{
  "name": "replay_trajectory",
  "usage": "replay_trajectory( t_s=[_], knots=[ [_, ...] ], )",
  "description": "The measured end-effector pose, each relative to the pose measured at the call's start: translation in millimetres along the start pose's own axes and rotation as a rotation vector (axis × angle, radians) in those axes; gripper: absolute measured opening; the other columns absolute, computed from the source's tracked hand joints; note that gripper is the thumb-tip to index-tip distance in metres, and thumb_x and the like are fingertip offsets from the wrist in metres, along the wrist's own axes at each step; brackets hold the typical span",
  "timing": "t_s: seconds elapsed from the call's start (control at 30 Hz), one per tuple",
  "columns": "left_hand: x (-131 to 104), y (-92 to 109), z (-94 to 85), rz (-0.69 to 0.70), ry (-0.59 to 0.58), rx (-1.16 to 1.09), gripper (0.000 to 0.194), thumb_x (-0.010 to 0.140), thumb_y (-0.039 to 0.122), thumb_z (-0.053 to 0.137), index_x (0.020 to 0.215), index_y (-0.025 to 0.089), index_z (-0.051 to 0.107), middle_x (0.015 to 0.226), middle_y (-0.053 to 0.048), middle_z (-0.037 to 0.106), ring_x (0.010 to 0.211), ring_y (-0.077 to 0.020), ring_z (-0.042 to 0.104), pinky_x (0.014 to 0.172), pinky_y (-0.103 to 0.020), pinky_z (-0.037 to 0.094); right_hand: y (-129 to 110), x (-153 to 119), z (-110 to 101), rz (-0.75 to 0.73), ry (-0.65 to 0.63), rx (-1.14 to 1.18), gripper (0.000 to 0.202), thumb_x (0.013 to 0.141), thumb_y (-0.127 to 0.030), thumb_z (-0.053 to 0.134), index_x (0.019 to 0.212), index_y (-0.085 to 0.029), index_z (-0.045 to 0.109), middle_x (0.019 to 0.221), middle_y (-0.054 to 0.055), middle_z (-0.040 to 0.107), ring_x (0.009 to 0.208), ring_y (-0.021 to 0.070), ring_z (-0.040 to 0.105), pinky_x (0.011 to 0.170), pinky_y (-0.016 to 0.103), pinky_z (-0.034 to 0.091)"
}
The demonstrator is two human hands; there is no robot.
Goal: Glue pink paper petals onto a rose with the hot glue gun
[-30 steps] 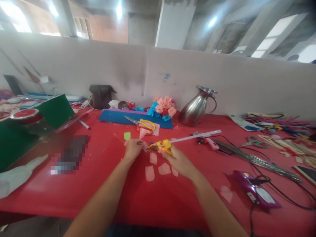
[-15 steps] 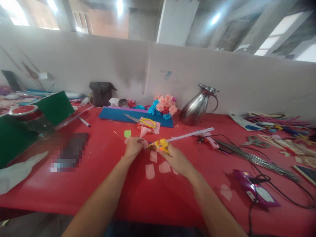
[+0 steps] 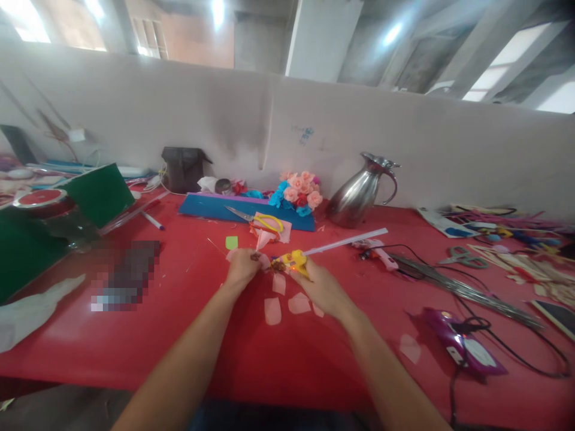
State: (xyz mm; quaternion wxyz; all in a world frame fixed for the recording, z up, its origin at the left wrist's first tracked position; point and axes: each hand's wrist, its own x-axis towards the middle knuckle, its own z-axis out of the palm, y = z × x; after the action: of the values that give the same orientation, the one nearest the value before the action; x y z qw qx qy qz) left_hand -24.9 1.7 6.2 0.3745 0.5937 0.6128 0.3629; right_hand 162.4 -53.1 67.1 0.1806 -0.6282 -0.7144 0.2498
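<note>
My right hand (image 3: 321, 288) is wrapped round a yellow glue gun (image 3: 295, 261), with a long whitish glue stick (image 3: 348, 240) reaching out behind it. The gun's nozzle points left, close to a pink paper petal (image 3: 265, 261) pinched in my left hand (image 3: 242, 268). Whether the nozzle touches the petal I cannot tell. Loose pink petals (image 3: 272, 311) lie on the red table just below my hands. Beyond the left hand are a small green paper piece (image 3: 231, 242) and scissors with yellow handles (image 3: 272, 224), lying partly on pink paper.
At the back are a blue board (image 3: 206, 208), a bunch of paper roses (image 3: 299, 188) and a steel jug (image 3: 357, 191). Wire stems (image 3: 467, 291), grey scissors (image 3: 464, 257) and a purple power strip (image 3: 462, 344) with black cords lie right. A lidded jar (image 3: 78, 230) stands left.
Both hands keep nearly the same place, the glue gun still beside the pinched petal. The whole view has shifted very slightly.
</note>
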Motion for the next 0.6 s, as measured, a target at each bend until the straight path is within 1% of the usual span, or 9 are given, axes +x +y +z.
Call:
replay_trajectory(
  t_s=[0.17, 0.33, 0.5, 0.6],
  knots=[
    [-1.7, 3.7, -2.0, 0.002, -0.030, -0.022, 0.019, 0.061, 0.006, 0.055, 0.062, 0.016, 0.070, 0.066, -0.005, 0.070, 0.067, -0.0149, 0.062, 0.064, -0.022, 0.044, 1.1, 0.5, -1.3, 0.011, 0.007, -0.011, 0.035, 0.085, -0.046, 0.046, 0.111, -0.024, 0.052, 0.098, 0.008, 0.066, 0.091, 0.0258, 0.061, 0.068, 0.027, 0.041],
    [-0.8, 1.0, -1.3, -0.005, 0.005, 0.004, 0.017, 0.059, 0.007, 0.058, 0.065, 0.016, 0.071, 0.069, -0.006, 0.071, 0.068, -0.0161, 0.063, 0.063, -0.023, 0.044, 2.3, 1.1, -2.2, 0.015, 0.030, -0.015, 0.035, 0.085, -0.046, 0.046, 0.112, -0.024, 0.052, 0.097, 0.007, 0.067, 0.091, 0.0262, 0.061, 0.068, 0.027, 0.041],
    [-1.2, -0.8, 0.6, 0.046, -0.044, -0.082, 0.020, 0.060, 0.004, 0.052, 0.057, 0.017, 0.068, 0.066, -0.004, 0.070, 0.067, -0.0149, 0.064, 0.067, -0.023, 0.046, 4.3, 2.4, -2.0, 0.017, 0.028, -0.038, 0.037, 0.085, -0.047, 0.045, 0.113, -0.024, 0.051, 0.096, 0.008, 0.067, 0.090, 0.0262, 0.061, 0.067, 0.027, 0.040],
    [-2.6, 0.7, 0.6, 0.054, -0.053, -0.119, 0.022, 0.060, 0.002, 0.051, 0.054, 0.018, 0.067, 0.062, -0.003, 0.070, 0.064, -0.0138, 0.064, 0.066, -0.022, 0.047, 5.0, 2.7, -1.9, 0.032, 0.052, -0.063, 0.038, 0.085, -0.047, 0.046, 0.114, -0.023, 0.050, 0.094, 0.008, 0.067, 0.089, 0.0265, 0.062, 0.065, 0.027, 0.039]
  ],
)
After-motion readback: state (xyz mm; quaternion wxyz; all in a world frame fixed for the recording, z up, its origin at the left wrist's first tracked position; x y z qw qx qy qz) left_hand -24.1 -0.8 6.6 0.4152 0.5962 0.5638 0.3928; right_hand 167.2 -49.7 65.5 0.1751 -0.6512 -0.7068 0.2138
